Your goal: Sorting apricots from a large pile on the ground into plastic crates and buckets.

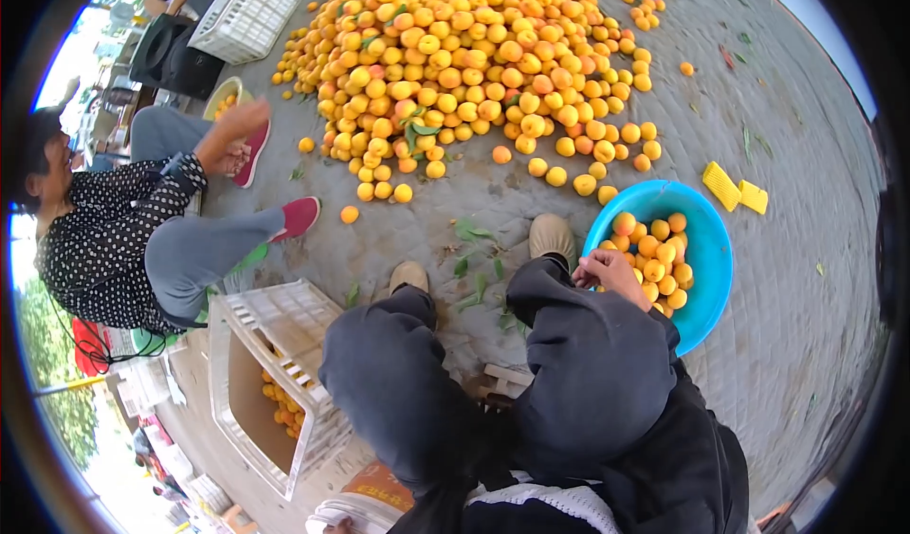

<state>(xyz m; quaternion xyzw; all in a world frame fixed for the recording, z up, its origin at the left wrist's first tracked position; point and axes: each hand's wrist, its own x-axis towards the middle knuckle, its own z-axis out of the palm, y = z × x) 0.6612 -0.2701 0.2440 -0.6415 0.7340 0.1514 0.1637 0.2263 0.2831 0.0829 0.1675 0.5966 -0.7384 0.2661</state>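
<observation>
My right hand (613,272) is beside my right knee, over the near rim of a light-blue plastic basin (719,278). Its fingers are loosely curled; no fruit shows in them, though the palm side is hidden. Several yellow-orange apricots (660,250) lie in the basin. Only a fingertip of my left hand (340,527) shows at the bottom edge, against stacked white rims (355,511); its grip is out of sight. Ahead, a large heap of apricots (462,58) with green leaves lies on a grey quilted ground cover (796,264).
A tipped white plastic crate (284,314) with apricots stands at my left. Another white crate (256,11) and a black speaker (178,54) are farther off. A seated person (114,228) works at the left beside a yellow bowl (229,97). Yellow foam nets (732,187) lie right.
</observation>
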